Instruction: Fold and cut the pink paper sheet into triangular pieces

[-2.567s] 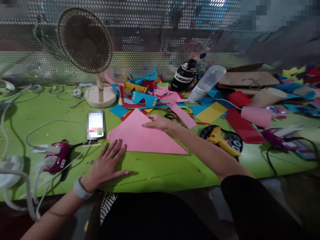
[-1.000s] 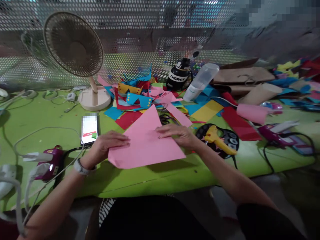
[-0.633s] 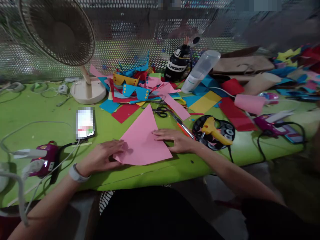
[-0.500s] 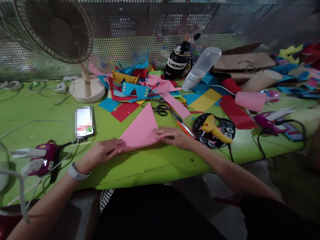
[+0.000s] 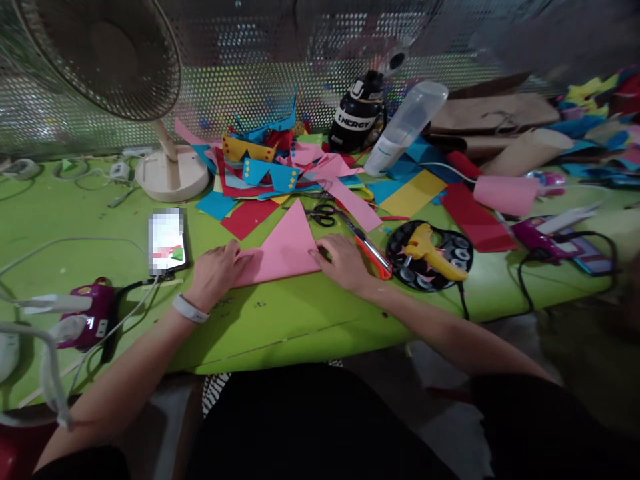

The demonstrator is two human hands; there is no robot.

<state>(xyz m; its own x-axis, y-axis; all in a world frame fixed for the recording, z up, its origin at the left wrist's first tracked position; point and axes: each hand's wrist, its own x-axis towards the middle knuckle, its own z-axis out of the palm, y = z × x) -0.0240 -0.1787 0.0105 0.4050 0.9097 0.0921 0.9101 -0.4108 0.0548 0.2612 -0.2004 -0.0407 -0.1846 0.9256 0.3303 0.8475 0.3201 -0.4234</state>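
Note:
A folded sheet of pink paper (image 5: 291,243) lies on the green table in front of me, its pointed top facing away. At its left end, my left hand (image 5: 216,270) has its fingers curled down on the corner. The right corner is pinched by my right hand (image 5: 343,261), thumb and fingers close together. Just beyond the right hand are an orange utility knife (image 5: 370,252) and black-handled scissors (image 5: 324,215). A yellow glue gun (image 5: 430,252) rests on a dark round mat (image 5: 400,267) farther right.
Behind the sheet is a pile of coloured paper with blue paper glasses (image 5: 270,177). A black bottle (image 5: 356,120) and a clear bottle (image 5: 407,127) stand behind. To the left are a phone (image 5: 167,240), a fan (image 5: 173,175) and a purple power strip (image 5: 93,317) with cables.
My left hand has shifted from lying flat along the lower left edge to curling over the left corner. The right hand's fingers have bent inward at the right corner. The view has shifted slightly.

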